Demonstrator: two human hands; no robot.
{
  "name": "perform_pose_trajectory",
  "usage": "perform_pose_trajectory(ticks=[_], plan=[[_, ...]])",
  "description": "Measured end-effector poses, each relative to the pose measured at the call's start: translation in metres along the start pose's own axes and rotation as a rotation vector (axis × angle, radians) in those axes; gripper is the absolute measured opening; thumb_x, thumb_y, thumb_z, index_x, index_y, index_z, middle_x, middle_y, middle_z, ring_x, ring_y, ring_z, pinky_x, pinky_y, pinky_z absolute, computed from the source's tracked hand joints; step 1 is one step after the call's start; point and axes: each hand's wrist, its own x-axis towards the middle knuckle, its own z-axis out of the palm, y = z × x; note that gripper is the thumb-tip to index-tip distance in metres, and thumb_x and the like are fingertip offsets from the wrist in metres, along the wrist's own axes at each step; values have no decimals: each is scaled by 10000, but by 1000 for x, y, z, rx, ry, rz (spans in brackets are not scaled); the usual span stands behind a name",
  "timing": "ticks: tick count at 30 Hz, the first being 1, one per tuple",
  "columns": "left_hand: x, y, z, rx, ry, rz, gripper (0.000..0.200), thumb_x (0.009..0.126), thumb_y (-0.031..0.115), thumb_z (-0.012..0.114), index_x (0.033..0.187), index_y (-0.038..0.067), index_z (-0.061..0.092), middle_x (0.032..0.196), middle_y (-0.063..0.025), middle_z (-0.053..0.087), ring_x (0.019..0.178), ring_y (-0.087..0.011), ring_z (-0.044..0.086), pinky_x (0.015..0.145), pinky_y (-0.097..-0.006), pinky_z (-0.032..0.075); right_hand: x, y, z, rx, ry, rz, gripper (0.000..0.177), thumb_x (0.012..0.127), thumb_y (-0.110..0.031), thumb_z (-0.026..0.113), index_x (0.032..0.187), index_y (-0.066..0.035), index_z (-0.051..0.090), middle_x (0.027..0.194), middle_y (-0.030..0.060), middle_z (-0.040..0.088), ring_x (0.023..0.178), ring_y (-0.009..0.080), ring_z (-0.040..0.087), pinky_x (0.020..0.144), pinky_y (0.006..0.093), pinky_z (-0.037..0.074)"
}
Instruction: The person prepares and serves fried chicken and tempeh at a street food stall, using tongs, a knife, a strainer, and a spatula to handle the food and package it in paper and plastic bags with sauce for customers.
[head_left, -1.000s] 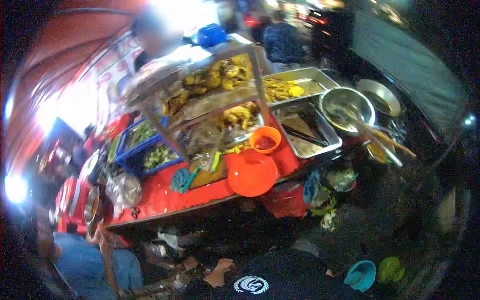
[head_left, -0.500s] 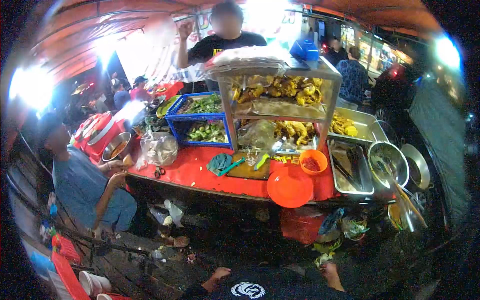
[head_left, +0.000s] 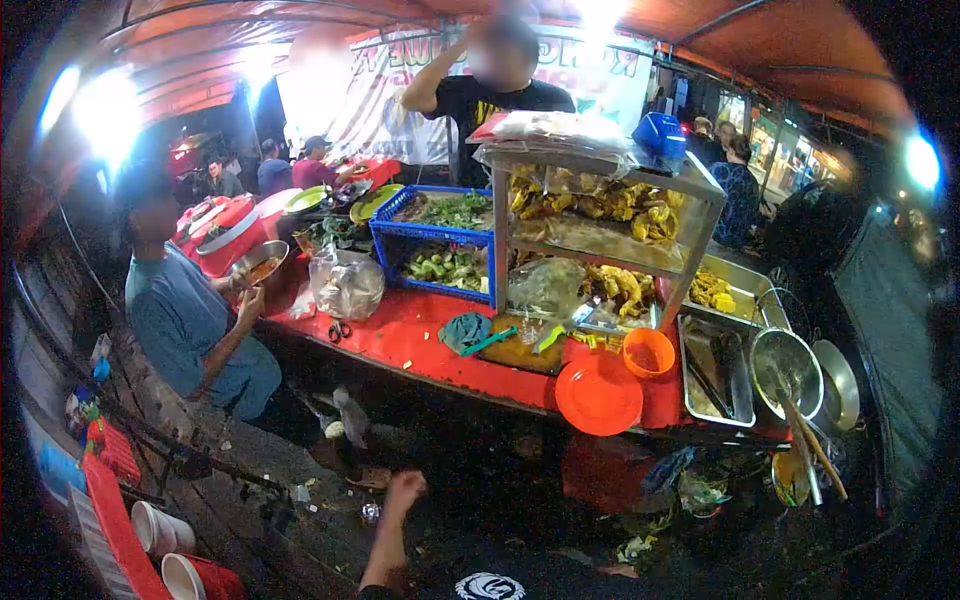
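Raised in front of the stall, my left hand [head_left: 405, 488] is closed, with nothing visible in it, and touches nothing. Of my right hand [head_left: 618, 570], only a dim sliver shows low by my dark shirt; its fingers are hidden. Beyond them on the red counter [head_left: 400, 347] lie a red plate [head_left: 598, 395], an orange bowl [head_left: 648, 353] and a cutting board [head_left: 521, 350] with a green-handled knife [head_left: 489, 341]. Scissors [head_left: 340, 331] rest farther left. Behind the board stands a glass case [head_left: 600, 250] of yellow chicken pieces [head_left: 640, 205].
A person in blue [head_left: 185, 310] sits at the left holding a metal bowl [head_left: 262, 264]. Another person [head_left: 500, 95] stands behind the case. Blue baskets [head_left: 435, 240] hold greens. At the right are metal trays [head_left: 718, 370] and a strainer pan [head_left: 787, 372]. White buckets [head_left: 160, 530] stand lower left.
My left hand has risen and moved forward from my waist, while my right hand has dropped mostly out of sight. The view has shifted. The seated person's hands are now at the metal bowl.
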Motion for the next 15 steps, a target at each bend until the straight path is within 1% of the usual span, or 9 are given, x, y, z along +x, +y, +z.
perform_pose_trajectory(ticks=[1, 2, 3, 4, 5, 6, 7, 10, 15], plan=[[15, 63, -23, -162, 21, -29, 237, 913, 158, 606, 1098, 10, 593, 877, -51, 638, 798, -136, 614, 703, -289, 501, -2, -28, -11, -34, 3, -63, 136, 870, -114, 586, 951, -17, 638, 793, 148, 641, 562, 250, 592, 520, 383, 476], [29, 119, -46, -325, 49, 229, 229, 917, 150, 602, 1098, 10, 593, 973, -60, 628, 849, -134, 603, 731, -274, 491, -12, -70, -18, -61, 5, -143, 140, 872, -117, 590, 954, -15, 641, 796, 149, 644, 567, 249, 595, 526, 382, 479], [2, 238, -68, 178, 238, 406, 224, 924, 150, 592, 1101, 11, 590, 1028, -66, 614, 893, -132, 588, 767, -273, 486, -60, -147, -13, -152, 125, -121, 233, 899, -187, 617, 1023, 10, 642, 836, 139, 679, 649, 217, 637, 610, 336, 507], [1, 293, -90, -90, 180, 451, 224, 922, 146, 590, 1099, 9, 592, 1027, -76, 616, 911, -142, 587, 795, -282, 484, 5, -128, -50, -230, 70, -298, 276, 925, -250, 585, 989, 10, 650, 835, 109, 691, 742, 198, 659, 672, 340, 514], [-37, 380, -108, 133, 280, 618, 234, 917, 137, 592, 1115, 12, 588, 1046, -83, 620, 981, -165, 586, 862, -304, 471, -51, -194, -40, -139, 26, -515, 286, 913, -271, 607, 985, 0, 661, 873, 110, 695, 774, 213, 665, 727, 363, 518], [-47, 415, -125, 126, 376, 883, 227, 907, 111, 594, 1108, 7, 585, 1059, -87, 624, 989, -182, 596, 846, -333, 485, -80, -241, -41, -424, 169, -603, 279, 910, -261, 604, 1009, -8, 667, 876, 123, 695, 816, 215, 665, 786, 362, 510], [-71, 439, -138, 121, 370, 879, 227, 907, 111, 594, 1108, 7, 585, 1059, -87, 624, 989, -182, 596, 846, -333, 485, -113, -290, -38, -694, 217, -700, 294, 916, -266, 591, 1022, -3, 671, 884, 116, 700, 851, 187, 659, 825, 342, 496], [-151, 512, -174, -198, 452, 1753, 624, 912, 574, 322, 1188, 82, 588, 1302, -180, 533, 1183, -403, 467, 1053, -606, 237, -149, -362, -33, -499, 191, -762, 381, 946, -289, 535, 1163, 19, 596, 856, 84, 711, 854, 170, 656, 841, 316, 482], [-218, 575, -142, -160, 406, 2351, 537, 929, 517, 361, 1197, 111, 587, 1306, -134, 530, 1180, -349, 477, 1056, -557, 262, -163, -385, 2, -467, 132, -713, 399, 932, -276, 561, 1211, 10, 570, 910, 76, 717, 830, 143, 657, 790, 295, 492]])
